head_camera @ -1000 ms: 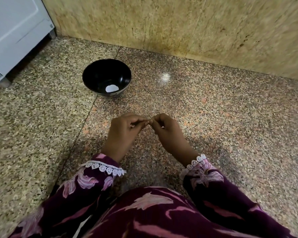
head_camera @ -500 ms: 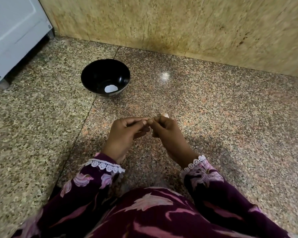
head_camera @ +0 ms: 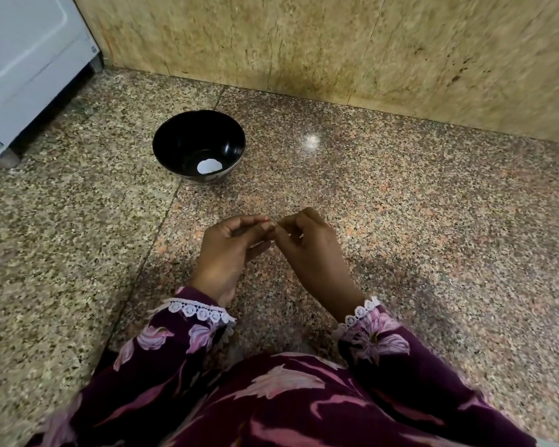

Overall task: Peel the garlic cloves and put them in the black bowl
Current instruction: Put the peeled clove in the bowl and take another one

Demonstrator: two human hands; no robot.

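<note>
Speckled granite floor runs up to a beige stone wall, with a white appliance at far left and the black bowl beside it, holding one pale peeled piece, likely kept within reach for drop-offs. Nearer, the left hand and right hand meet fingertip to fingertip, fingers curled together, seemingly pinching a garlic clove too hidden to see.

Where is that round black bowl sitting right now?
The round black bowl stands on the speckled granite floor, ahead and left of both hands, near the white appliance and the wall.
</note>
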